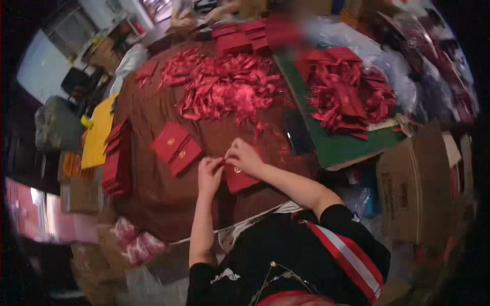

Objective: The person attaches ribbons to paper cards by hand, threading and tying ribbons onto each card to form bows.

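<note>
My left hand (pixel 208 172) and my right hand (pixel 245 158) meet fingertip to fingertip near the front of the table, both pinched closed. What lies between the fingers is too small and blurred to make out. Partly beneath my right hand is a flat red piece with a gold emblem (pixel 239 182), perhaps a pouch or card sleeve. To the left of my hands lie red pieces with gold emblems (pixel 176 148), overlapping on the brown cloth. Beyond my hands spreads a big heap of red ribbon-like strips (pixel 229 89).
A stack of red pieces (pixel 116 160) lines the left table edge beside a yellow sheet (pixel 99 132). A dark phone-like slab (pixel 297 133) lies at right. More red ribboned pieces (pixel 347 97) cover a green board (pixel 352 148). A cardboard box (pixel 416 183) stands right.
</note>
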A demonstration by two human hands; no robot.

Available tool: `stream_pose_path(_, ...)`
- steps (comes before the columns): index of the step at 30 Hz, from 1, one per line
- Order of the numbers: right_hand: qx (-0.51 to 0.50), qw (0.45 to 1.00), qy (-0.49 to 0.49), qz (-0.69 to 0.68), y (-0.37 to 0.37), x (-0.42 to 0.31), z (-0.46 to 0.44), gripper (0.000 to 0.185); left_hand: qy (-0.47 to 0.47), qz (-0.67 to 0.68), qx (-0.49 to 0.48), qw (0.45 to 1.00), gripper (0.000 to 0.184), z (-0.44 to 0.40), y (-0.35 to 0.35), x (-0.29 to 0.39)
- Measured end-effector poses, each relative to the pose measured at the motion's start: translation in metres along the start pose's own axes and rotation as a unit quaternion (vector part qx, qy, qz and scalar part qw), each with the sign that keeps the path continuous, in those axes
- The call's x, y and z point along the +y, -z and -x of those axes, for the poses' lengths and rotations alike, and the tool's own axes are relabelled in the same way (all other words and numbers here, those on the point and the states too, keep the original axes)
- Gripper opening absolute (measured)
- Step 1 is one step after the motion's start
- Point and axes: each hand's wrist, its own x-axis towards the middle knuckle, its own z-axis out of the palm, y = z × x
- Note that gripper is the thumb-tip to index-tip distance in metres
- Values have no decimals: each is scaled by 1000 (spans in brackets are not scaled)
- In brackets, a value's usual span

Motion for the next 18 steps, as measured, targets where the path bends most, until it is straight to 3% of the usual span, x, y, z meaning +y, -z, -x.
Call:
stream_pose_path(1, -16, 1000, -25, 0, 5, -9, -3, 17, 37, -14, 2, 999, 27, -2, -6, -9)
stream_pose_path(2, -8, 1000, 0, -3, 3, -3, -5, 18, 17, -52, 43, 998, 21, -4, -8, 0)
stream_pose_path(3, -57, 993, -65, -81, 7, -5, -5, 28, 11, -14, 48, 999, 15, -9, -8, 4)
stream_pose_path(6, -60, 996, -32, -58, 23, -23, -5, 49, 19, -43, 65, 997, 11, -9, -6, 6)
stream_pose_path(8, -57, 998, 39, 3, 24, -18, 4, 51, 26, -128, 41, 991, 12, -9, -6, 7)
stream_pose_path(11, -97, 995, -6, -14, 24, -8, 11, 53, -2, -271, 35, 962, 7, -12, 12, 8)
stream_pose_path(14, -108, 992, -57, -36, 31, -9, 7, 52, 57, -283, 76, 955, 6, 0, 50, -10)
stream_pose_path(17, -118, 992, -38, -22, 32, -9, 5, 49, 93, -302, 114, 942, 6, 13, 75, -12)
stream_pose_path(18, -106, 993, -24, -36, 32, -11, 6, 47, 111, -291, 100, 945, 17, 16, 75, -12)
